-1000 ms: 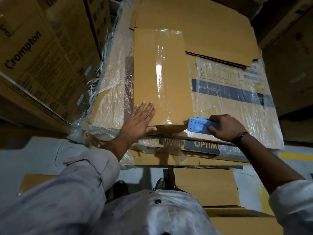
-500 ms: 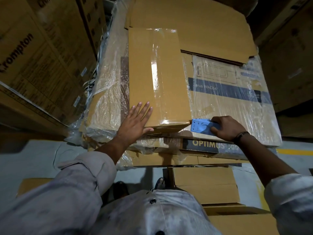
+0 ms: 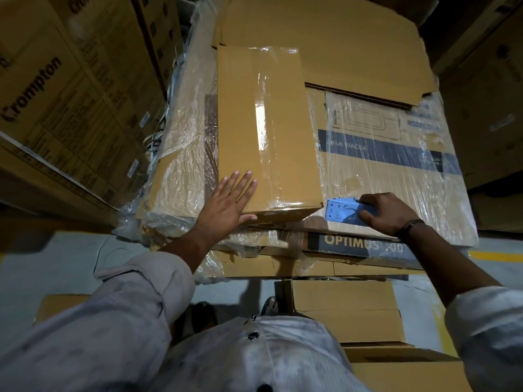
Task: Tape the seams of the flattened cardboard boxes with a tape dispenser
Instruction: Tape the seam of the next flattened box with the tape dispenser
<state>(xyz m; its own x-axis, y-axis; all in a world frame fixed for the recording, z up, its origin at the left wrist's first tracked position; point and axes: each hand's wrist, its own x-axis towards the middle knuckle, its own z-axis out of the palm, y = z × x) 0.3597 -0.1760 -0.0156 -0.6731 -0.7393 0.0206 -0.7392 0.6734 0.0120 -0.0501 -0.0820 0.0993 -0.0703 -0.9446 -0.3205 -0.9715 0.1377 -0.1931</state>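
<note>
Pressure from left hand (image 3: 229, 199), fingers straight and flat, on flattened box (image 3: 254, 123); right hand (image 3: 387, 213) clenched round tape dispenser (image 3: 341, 212). Pull taut, tear cleanly at edge.

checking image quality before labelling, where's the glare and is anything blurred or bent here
Head view: a glare streak runs down the tape on the top box; the wrap glints; the corners fall dark; the wide lens bows the left cartons; the dispenser looks sharp.
</note>
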